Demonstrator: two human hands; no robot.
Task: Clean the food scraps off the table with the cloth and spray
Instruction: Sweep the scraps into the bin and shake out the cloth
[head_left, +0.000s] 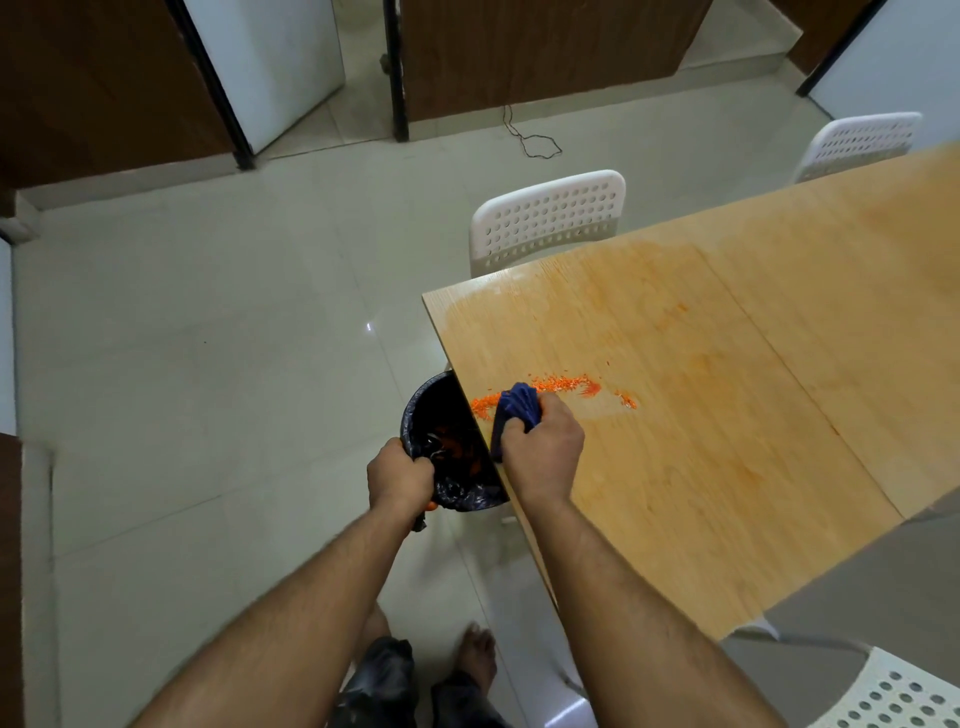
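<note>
- At table edge: right hand (543, 447) bunches soft dark-blue cloth (514, 410), fingers curled tight round it.
- Beyond the knuckles: loose orange food scraps (558, 385) on wooden table (727, 415); light, scatter easily.
- Left hand (400, 475) grips black lined bin (447, 447) rim, probably under the edge.

Plenty of open room on the light wooden table (727, 415) past the band of orange food scraps (561, 387), all bare top to the right and far side. The near-left edge is tight though: the black-lined bin (452, 415) sits tucked right under it. A white perforated plastic chair (545, 218) blocks the far side. The pale tiled floor (208, 364) on the left is wide open.
</note>
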